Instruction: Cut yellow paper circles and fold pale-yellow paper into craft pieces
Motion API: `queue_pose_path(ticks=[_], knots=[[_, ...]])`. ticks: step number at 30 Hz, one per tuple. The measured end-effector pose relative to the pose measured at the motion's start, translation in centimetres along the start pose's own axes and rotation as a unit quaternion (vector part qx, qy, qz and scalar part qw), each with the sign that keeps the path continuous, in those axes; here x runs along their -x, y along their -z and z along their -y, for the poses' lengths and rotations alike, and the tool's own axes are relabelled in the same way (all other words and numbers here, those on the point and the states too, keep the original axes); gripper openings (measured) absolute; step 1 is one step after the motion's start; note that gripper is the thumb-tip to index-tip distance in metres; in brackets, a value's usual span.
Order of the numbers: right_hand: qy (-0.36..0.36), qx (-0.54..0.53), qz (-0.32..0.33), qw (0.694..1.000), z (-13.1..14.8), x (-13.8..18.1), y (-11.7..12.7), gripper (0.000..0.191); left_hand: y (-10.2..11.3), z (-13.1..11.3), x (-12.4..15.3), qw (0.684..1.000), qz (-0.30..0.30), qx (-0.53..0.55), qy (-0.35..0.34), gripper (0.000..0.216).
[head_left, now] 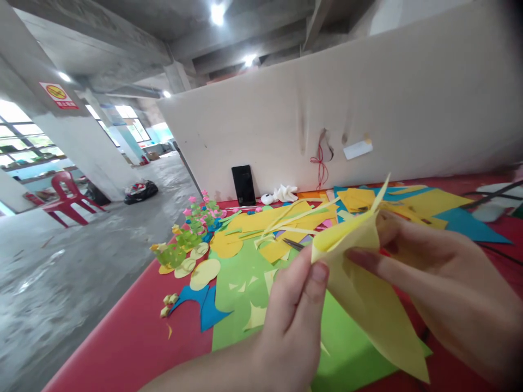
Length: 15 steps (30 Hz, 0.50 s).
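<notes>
My left fingers are pinching the lower edge of a pale yellow paper (pixel 368 288), the thumb of my left hand (pixel 298 305) pressing on its near face. My right hand (pixel 441 267) is gripping the same paper higher up, between thumb and fingers, near its fold. The paper is curling over at the top, showing a brighter yellow inside, and its long end is hanging down to the right, above a green sheet (pixel 237 277). Dark blade tips (pixel 292 244) are poking out just behind my left hand; the rest is hiding from view. Pale scraps (pixel 256 317) are lying on the green sheet, and yellow strips and pieces (pixel 269 219) are piling up beyond. To the left, pale ovals (pixel 205 274) and a cut blue paper (pixel 210 309) are resting on the red tabletop (pixel 134 348). Farther back, a black phone (pixel 244 186) is leaning against a whitish board (pixel 261 125).
</notes>
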State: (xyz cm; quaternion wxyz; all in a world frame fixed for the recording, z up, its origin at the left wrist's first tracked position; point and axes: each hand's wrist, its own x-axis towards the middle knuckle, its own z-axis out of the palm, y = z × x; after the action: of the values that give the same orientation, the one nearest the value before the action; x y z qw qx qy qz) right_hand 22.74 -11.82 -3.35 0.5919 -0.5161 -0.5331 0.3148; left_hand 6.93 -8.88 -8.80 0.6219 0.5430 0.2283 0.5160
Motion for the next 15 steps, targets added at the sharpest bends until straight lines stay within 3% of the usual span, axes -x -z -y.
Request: queue_pose_path(ticks=[5,8,13,15], knots=[[0.001,0.011,-0.014,1.0,-0.1,0.0,0.0,0.007,0.2,0.3,0.1,1.0,-0.016,-0.015,-0.016,0.027],[-0.007,0.007,-0.009,1.0,-0.2,0.0,0.0,0.007,-0.3,-0.1,-0.2,0.999,-0.027,0.004,0.016,0.024],[0.001,0.003,-0.011,1.0,-0.4,-0.1,0.0,0.006,-1.8,-1.0,-0.6,0.991,-0.121,0.025,0.046,0.031],[0.004,0.0,-0.009,1.0,-0.5,-0.1,0.1,0.006,-2.0,-1.2,-0.7,0.99,-0.124,0.024,0.056,0.032]])
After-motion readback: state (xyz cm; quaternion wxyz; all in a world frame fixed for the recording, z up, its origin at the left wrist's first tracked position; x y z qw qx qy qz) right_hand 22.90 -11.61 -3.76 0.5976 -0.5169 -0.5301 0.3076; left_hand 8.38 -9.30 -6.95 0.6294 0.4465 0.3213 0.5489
